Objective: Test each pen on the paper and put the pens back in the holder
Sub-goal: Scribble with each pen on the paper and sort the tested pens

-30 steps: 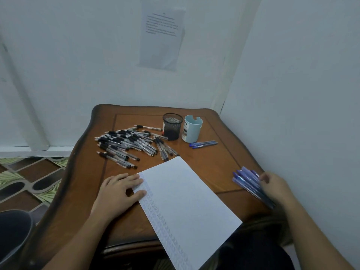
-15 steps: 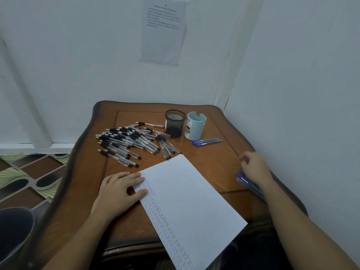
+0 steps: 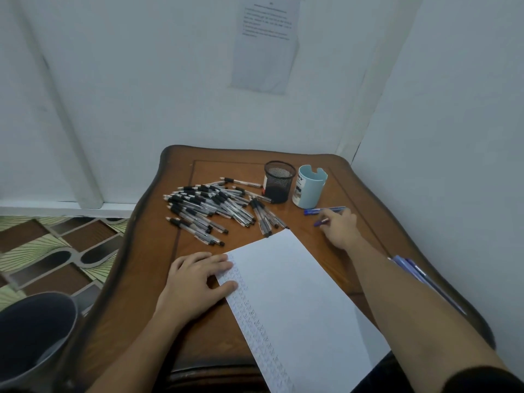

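Observation:
My left hand (image 3: 195, 282) lies flat on the left edge of the white paper (image 3: 300, 293), which carries rows of small scribbles along that edge. My right hand (image 3: 340, 226) reaches over the table's far right part and pinches a blue pen (image 3: 321, 221) just off the paper's top corner. A second blue pen (image 3: 323, 210) lies beside the fingers, in front of the light-blue holder (image 3: 310, 191). The black mesh holder (image 3: 279, 181) stands to its left. A pile of black pens (image 3: 212, 207) lies loose on the wooden table (image 3: 158, 279).
A bunch of blue pens (image 3: 416, 276) lies at the table's right edge, partly behind my right forearm. White walls close in at the back and right, with a printed sheet (image 3: 266, 43) taped up. A dark grey bin (image 3: 34, 336) stands on the patterned floor at lower left.
My right hand left the bunch of blue pens at the table's right edge and moved forward to the pens by the light-blue holder, taking hold of one. The left hand stayed on the paper.

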